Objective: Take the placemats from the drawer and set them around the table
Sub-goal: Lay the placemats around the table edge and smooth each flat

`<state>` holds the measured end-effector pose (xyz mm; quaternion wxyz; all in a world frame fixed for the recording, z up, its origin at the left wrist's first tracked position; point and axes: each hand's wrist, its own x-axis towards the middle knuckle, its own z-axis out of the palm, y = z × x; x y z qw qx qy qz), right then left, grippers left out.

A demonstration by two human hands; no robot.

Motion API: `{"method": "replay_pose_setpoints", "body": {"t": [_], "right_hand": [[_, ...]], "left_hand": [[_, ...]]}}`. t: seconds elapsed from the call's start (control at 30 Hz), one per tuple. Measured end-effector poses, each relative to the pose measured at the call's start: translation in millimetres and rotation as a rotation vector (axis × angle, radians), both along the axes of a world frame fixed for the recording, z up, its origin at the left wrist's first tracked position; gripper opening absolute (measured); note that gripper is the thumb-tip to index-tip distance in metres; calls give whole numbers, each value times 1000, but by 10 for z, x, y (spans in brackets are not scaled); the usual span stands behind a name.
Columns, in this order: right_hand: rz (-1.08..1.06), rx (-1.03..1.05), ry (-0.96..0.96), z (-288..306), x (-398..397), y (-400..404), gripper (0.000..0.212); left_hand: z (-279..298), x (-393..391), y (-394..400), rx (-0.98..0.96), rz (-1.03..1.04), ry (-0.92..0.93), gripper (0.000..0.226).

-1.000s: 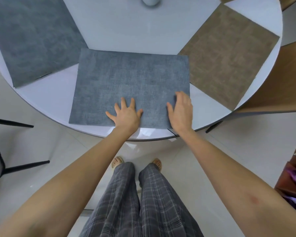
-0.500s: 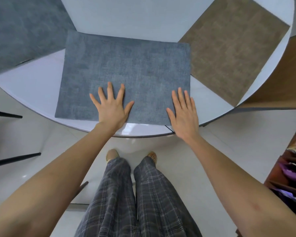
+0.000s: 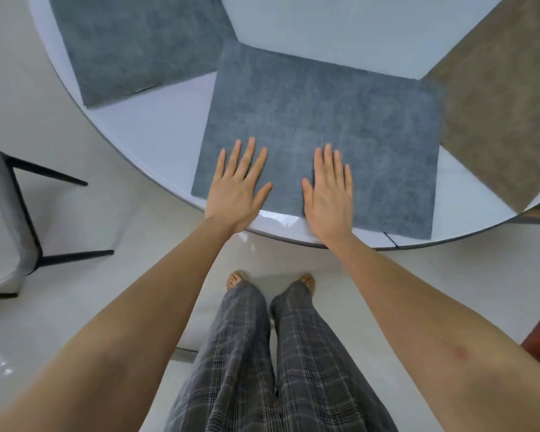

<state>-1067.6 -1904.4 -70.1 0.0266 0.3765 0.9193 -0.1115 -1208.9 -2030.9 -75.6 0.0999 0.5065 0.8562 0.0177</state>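
Pale tiled floor (image 3: pixel 85 307), round white worktop (image 3: pixel 156 132) with a dark rim, our plaid trouser legs (image 3: pixel 262 363) and sandalled feet below.

Item: blue-grey placemat (image 3: pixel 325 120), lying flat at the near edge of the worktop, directly in front of us. Long axis runs left to right across our body, roughly following the near rim; it sits slightly skewed, the right end lying nearer to us than the left. Its near right corner comes almost to the rim.

Item: second blue-grey placemat (image 3: pixel 131 42), far left, turned at an angle, its near corner close to the first mat's far left corner.

Item: brown placemat (image 3: pixel 496 113), right, also angled; its edge meets or slightly overlaps the first mat's right side, we cannot tell which.

Item: chair (image 3: pixel 3 226), grey seat, black legs, left of the worktop.

Hands: our left hand (image 3: pixel 237 188) and right hand (image 3: pixel 329 194) both rest palm-down on the near edge of the middle mat, fingers straight and slightly spread, gripping nothing.

Step in hand, as we judge it: squaring and smoothing this mat. To do it well, we should press lightly with flat palms, swing the right end away until the long edge follows the rim, and keep the near edge inside the rim with even gaps to both neighbours.
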Motion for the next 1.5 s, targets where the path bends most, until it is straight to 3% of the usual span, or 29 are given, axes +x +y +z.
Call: {"method": "replay_pose_setpoints", "body": {"t": [0.27,0.37,0.5,0.6,0.73,0.87,1.07,1.23,1.37,1.5], "right_hand": [[34,16,-51,37,58,-13,62],[31,-25,-21,119,38,-20,65],[-18,-50,80,293,-166,167,56],[-3,-22,99,282,-482,489,54],[42,4,28,105,-900,875,56],[56,67,-11,-5,-906,953,59],[65,42,-25,10,-922,953,59],[193,79,-47,91,-1009,1233,54],[330,12,-101,30,-910,1648,62],[99,13,-103,22,-420,2017,62]], "left_hand": [[10,-278,-524,-12,48,-59,65],[118,-333,-447,-18,62,-40,59],[338,-618,-47,124,119,46,41],[329,-770,404,191,4,-74,49],[95,-732,892,43,-217,-53,59],[9,-886,1179,9,-144,-2,66],[101,-1349,1521,-125,221,-7,76],[100,-1293,1560,-138,273,15,91],[122,-1278,1594,-149,272,26,96],[181,-1266,1668,-213,291,-9,96]]}}
